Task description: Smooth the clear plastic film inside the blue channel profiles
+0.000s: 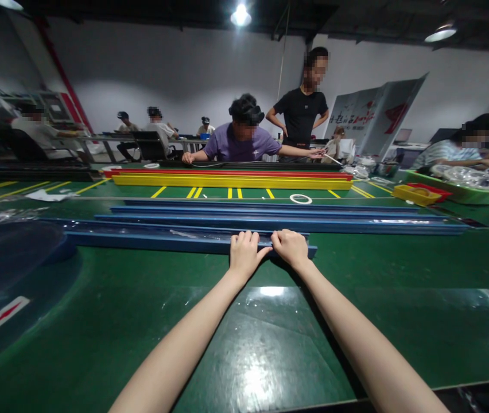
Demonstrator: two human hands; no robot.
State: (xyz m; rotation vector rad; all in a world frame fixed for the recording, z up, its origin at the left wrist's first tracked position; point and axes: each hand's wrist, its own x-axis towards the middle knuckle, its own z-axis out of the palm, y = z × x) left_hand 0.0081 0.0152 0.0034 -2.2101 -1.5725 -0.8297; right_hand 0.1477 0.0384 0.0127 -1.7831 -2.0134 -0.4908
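**Green bench (399,321), both hands at one end of a blue rail (141,241)**

In a wide room with a pale wall (141,69) and a lit lamp (241,16), the glossy bench fills most of the view. The blue rail is the nearest of several long rails, lying crosswise, and both hands are on it close to its right end.

The forearms come in from the lower left and lower right and slant toward each other, nearly straight, so the hands meet near the middle. The left hand (244,255) has its back turned up toward the camera, its fingers (247,237) side by side and bent over the rail, while its thumb sticks out sideways, its tip just beside the other hand. The right hand (291,248) angles inward from the wrist, knuckles up, its fingers curled down over the rail; its thumb is hidden. The fingertips of both hands are out of sight, so I cannot tell whether either is clamped on the rail or merely rests there.

Beyond lie more blue rails (356,223), a white ring (300,199) and a yellow rail (231,180). Behind these, a co-worker in a purple shirt (227,143) leans in, arms spread; a person in a black shirt (300,117) stands alongside.
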